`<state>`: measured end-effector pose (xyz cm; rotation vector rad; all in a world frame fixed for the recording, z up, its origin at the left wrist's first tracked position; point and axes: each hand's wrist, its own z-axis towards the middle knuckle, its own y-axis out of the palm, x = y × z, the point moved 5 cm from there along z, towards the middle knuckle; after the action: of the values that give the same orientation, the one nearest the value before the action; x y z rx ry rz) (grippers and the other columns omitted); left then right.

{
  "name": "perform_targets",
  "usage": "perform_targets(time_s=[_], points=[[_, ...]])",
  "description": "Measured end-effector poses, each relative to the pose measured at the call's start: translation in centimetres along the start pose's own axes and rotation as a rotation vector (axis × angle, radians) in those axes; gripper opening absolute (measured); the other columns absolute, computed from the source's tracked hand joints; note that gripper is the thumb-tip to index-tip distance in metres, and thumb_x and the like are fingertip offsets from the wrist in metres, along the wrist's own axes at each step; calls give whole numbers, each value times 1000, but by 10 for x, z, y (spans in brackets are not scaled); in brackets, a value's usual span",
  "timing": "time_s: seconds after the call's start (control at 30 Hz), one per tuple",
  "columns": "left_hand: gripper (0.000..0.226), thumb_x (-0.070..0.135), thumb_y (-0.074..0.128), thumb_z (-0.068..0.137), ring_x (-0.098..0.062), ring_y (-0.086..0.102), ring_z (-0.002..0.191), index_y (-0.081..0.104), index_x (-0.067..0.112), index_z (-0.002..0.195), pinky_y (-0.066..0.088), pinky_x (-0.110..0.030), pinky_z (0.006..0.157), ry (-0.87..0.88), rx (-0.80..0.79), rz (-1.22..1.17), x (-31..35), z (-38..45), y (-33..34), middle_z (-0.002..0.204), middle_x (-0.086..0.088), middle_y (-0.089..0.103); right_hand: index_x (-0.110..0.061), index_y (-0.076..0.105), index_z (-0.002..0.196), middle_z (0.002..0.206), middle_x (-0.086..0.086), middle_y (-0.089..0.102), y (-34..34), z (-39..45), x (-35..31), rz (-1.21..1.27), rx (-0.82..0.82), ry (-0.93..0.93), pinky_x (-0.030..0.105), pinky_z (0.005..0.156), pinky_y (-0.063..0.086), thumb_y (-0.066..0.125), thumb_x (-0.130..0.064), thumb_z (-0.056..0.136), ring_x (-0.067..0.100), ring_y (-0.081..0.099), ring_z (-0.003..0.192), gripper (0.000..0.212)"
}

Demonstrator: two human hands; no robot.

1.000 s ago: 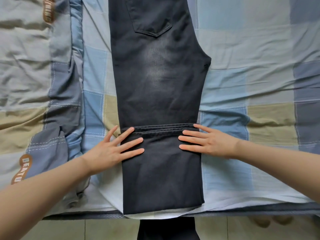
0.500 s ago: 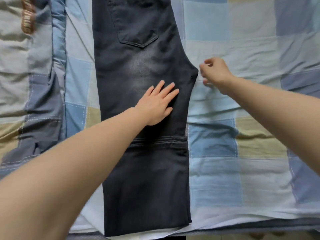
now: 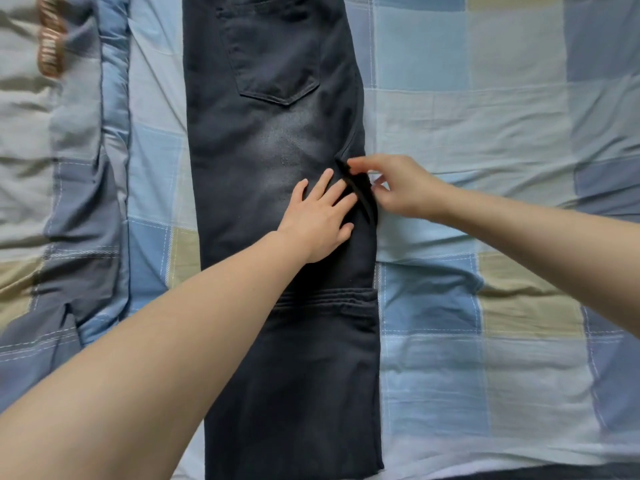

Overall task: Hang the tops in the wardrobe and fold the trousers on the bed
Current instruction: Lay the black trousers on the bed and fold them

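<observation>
Trousers [image 3: 270, 188] flat along patchwork bed cover [image 3: 485, 133], legs stacked, hems doubled back toward the knee. Left hand [image 3: 320, 220] spread flat on the thigh, gripping nothing. Right hand [image 3: 398, 188] pinching the crotch flap at the right edge, tucking it inward. Risk: flap springing back or bunching under the next fold if released uncreased; pull too hard, stacked legs skewed.

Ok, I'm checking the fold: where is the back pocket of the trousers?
In the head view the back pocket sits at top centre on the dark trousers, beyond the left hand and right hand.
</observation>
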<state>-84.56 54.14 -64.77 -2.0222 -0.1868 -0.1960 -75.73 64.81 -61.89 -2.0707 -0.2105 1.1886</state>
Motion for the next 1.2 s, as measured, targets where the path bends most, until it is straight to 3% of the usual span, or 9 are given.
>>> perform_targets(time_s=[0.07, 0.23, 0.47, 0.6, 0.7, 0.9, 1.03, 1.1, 1.2], points=[[50, 34, 42, 99, -25, 7, 151, 37, 18, 146, 13, -51, 118, 48, 58, 3, -6, -3, -2, 158, -3, 27, -4, 53, 134, 134, 16, 53, 13, -2, -1, -216, -84, -200, 31, 104, 38, 43, 10, 73, 31, 50, 124, 63], [42, 10, 41, 86, -31, 49, 131, 62, 6, 122, 38, -46, 104, 301, 214, 15, -26, -28, -13, 134, -10, 59, -17, 7, 154, 161, 1, 9, 28, -18, 15, -780, -261, -235, 44, 118, 13, 31, -1, 76, 20, 11, 148, 83], [46, 8, 22, 107, -32, 36, 142, 50, 13, 142, 27, -46, 116, 821, 168, 290, -87, -147, 9, 150, -10, 45, -11, 21, 151, 156, 10, 27, 35, -20, 15, -852, -242, -220, 47, 116, 18, 24, -20, 74, 25, 26, 144, 78], [65, 4, 42, 93, -32, 20, 148, 29, 23, 154, 11, -52, 118, 993, 56, 459, -105, -204, 39, 162, -5, 23, -4, 32, 145, 152, 17, 31, 41, -24, 8, -878, -260, -227, 50, 113, 25, 27, -19, 73, 33, 31, 141, 73], [101, 8, 69, 71, -32, 15, 149, 18, 27, 156, 6, -54, 117, 969, -19, 515, -91, -224, 64, 164, -2, 14, 1, 39, 139, 153, 15, 31, 42, -25, 3, -833, -225, -178, 50, 112, 25, 23, -18, 75, 32, 31, 141, 69], [58, 14, 35, 99, -46, 22, 144, 24, 27, 154, 16, -62, 113, 920, 69, 446, -46, -214, 89, 162, -5, 22, -9, 28, 146, 158, 3, 20, 43, -15, -4, -686, -173, -58, 41, 116, 15, 43, -3, 80, 20, 13, 147, 68], [55, 13, 28, 99, -44, 22, 145, 31, 28, 152, 16, -67, 111, 872, -12, 414, -50, -210, 89, 159, -3, 30, -15, 35, 140, 145, 8, 41, 27, -7, -10, -455, -111, 27, 40, 106, 32, 48, 8, 75, 25, 36, 136, 71], [60, 17, 46, 94, -36, 14, 149, 34, 34, 150, 9, -67, 113, 843, -125, 301, -50, -206, 80, 160, 2, 28, -18, 36, 138, 140, 9, 46, 22, -5, -12, -351, -138, 97, 42, 103, 38, 45, 11, 71, 27, 42, 130, 73], [64, 16, 52, 89, -9, 2, 150, 39, 45, 144, -6, -47, 122, 620, -576, -76, -48, -190, 58, 158, 20, 25, -17, 37, 137, 141, 4, 47, 19, -6, -11, -256, -218, 122, 40, 104, 38, 41, 11, 70, 23, 43, 131, 72]])
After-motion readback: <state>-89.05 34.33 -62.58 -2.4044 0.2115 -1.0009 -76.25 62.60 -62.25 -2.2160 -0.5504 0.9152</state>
